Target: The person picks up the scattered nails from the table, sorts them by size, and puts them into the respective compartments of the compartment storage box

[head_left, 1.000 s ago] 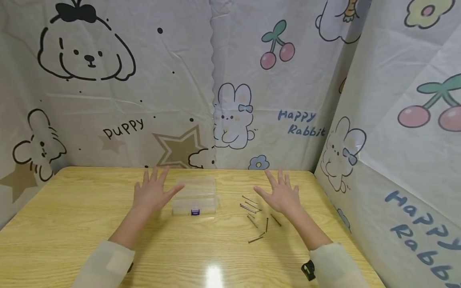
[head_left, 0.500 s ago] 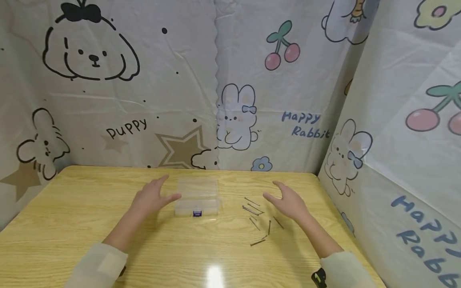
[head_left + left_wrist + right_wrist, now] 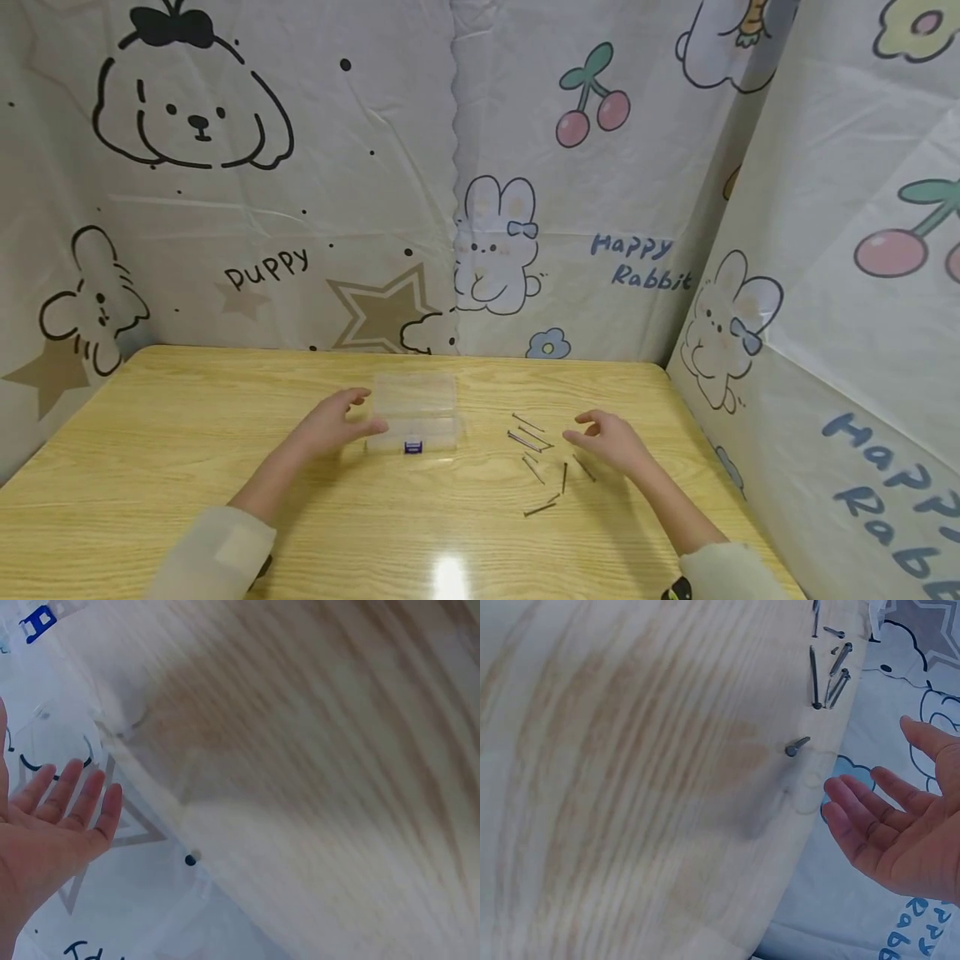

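Observation:
A clear plastic box (image 3: 414, 397) with a blue latch (image 3: 413, 447) lies on the table, its lid apparently raised or laid back. My left hand (image 3: 333, 425) is at the box's left side, thumb and fingers apart; whether it touches the box I cannot tell. Several loose nails (image 3: 523, 440) are scattered right of the box. Over their right edge hovers my right hand (image 3: 611, 439), fingers loosely bent with nothing between them. The right wrist view shows this hand (image 3: 900, 825) beside the nails (image 3: 815, 679); in the left wrist view the left hand (image 3: 64, 825) has relaxed fingers.
The wooden table (image 3: 187, 408) ends at a printed cloth backdrop (image 3: 375, 208) behind. Another cloth wall (image 3: 847, 350) rises along the right side. A light reflection shows on the table's near part.
Both hands have come down from raised, spread fingers toward the table. The left has lowered beside the box, and the right beside the nails, with fingers bending. The view has shifted slightly.

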Available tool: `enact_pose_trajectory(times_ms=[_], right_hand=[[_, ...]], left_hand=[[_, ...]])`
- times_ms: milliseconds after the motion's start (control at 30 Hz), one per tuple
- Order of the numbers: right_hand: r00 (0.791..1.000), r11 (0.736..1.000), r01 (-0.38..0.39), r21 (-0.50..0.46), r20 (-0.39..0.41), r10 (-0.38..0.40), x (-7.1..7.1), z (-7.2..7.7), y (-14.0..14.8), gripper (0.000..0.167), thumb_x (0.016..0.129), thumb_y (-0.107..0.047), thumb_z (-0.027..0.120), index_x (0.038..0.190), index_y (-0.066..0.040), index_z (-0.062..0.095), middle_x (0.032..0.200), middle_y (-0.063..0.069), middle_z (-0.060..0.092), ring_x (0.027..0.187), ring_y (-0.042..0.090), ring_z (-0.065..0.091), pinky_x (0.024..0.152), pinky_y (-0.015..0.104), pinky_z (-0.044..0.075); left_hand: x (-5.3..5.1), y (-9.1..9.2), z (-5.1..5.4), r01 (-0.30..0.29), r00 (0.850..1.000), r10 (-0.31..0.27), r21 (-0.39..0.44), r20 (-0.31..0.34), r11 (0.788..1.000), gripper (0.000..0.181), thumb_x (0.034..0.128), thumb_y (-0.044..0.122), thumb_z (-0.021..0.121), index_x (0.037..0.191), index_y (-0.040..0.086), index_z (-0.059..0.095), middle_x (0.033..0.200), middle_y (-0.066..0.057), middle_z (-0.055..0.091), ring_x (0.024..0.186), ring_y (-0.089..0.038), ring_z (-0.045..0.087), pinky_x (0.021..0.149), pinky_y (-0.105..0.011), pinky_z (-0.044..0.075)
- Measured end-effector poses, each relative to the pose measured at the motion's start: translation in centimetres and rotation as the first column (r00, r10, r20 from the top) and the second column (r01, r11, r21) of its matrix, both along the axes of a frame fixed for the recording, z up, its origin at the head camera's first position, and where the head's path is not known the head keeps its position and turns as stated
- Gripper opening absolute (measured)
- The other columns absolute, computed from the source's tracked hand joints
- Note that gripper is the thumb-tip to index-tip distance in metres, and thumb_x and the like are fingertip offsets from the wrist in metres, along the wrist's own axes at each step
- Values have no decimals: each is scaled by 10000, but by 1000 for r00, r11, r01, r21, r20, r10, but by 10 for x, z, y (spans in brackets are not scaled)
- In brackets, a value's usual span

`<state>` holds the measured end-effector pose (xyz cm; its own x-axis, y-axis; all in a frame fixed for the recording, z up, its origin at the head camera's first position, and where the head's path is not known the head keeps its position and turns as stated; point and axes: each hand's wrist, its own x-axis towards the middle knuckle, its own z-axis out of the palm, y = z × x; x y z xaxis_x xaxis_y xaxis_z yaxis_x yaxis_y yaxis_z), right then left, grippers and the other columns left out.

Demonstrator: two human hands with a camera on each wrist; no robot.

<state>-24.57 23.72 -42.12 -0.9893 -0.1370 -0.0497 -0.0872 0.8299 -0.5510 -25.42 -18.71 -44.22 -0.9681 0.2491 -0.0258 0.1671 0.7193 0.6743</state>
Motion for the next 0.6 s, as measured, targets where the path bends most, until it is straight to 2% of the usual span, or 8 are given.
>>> enact_pose_trajectory(times_ms=[233,400,600], right_hand=[[997,999,47,-15,69,-46,1,-10,3,444,853,-322,661,1167,-12,611,977,113,642,883,221,586,706,360,494],[997,1000,28,-14,70,-27,1,-15,8,411,845,-287,677,1127,7,625,975,127,641,880,225,585,689,355,498],[996,999,17,-31,84,-14,2,-19,11,376,841,-255,683,1107,8,635,899,88,638,784,172,574,626,293,475]], left_hand=[[-2,4,-10,0,997,-5,62,77,998,815,827,496,648,1392,-22,370,1369,-295,429,1217,-492,442,975,-554,426],[-2,6,-15,-17,995,9,72,102,997,795,833,506,636,1382,-15,391,1358,-277,451,1196,-457,478,952,-533,453],[-3,5,-16,-35,992,24,94,120,995,790,841,504,629,1388,-13,387,1368,-273,444,1203,-428,484,958,-516,456]])
